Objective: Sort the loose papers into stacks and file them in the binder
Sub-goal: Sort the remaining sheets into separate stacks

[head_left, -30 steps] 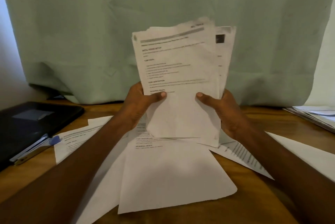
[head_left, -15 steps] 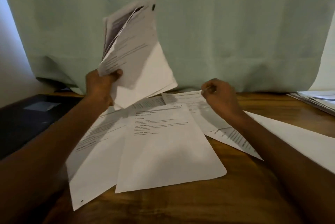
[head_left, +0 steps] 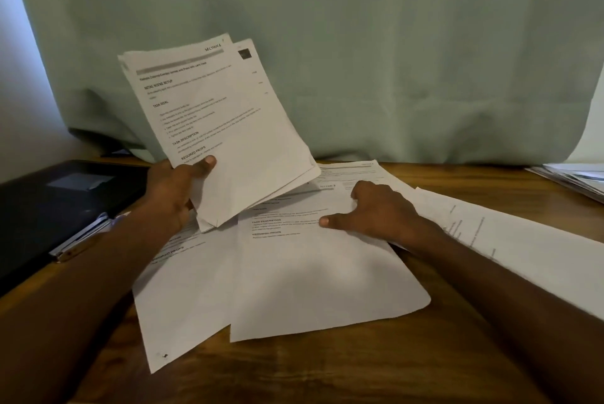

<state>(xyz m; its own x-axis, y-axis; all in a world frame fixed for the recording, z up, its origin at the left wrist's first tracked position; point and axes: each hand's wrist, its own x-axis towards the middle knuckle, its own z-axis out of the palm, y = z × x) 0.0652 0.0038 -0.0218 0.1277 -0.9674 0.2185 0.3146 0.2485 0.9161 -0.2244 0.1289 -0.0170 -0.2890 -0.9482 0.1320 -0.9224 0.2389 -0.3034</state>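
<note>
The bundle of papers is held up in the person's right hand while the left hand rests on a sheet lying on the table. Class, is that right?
Not quite: the hands are swapped. The head view shows the bundle of papers held up in the left hand, while the right hand rests on a sheet lying on the table.

held paper sheaf (head_left: 228, 129), loose sheets (head_left: 313, 273), black binder (head_left: 58, 207)

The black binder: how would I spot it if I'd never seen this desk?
Start at the green curtain behind the wooden desk and look to the desk's far left edge. The black binder lies flat there, beside the left hand. It is the only dark thing among white sheets.
</note>
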